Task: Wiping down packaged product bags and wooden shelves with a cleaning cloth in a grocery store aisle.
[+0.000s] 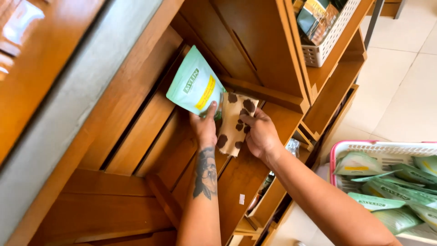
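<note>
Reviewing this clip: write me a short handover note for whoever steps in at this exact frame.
Left hand: holds the mint-green pouch against the back of the wooden shelf, thumb on its lower edge.
Right hand: grips the spotted tan pouch beside it, touching the green one.
Done: both pouches are inside the shelf compartment, neither released.
Left: many more green pouches lie in the white basket at right.

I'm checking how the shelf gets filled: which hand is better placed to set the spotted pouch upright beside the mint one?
Probably the right hand: it already grips the spotted pouch by its edge. The left hand is busy propping the mint pouch on the wooden shelf.
</note>
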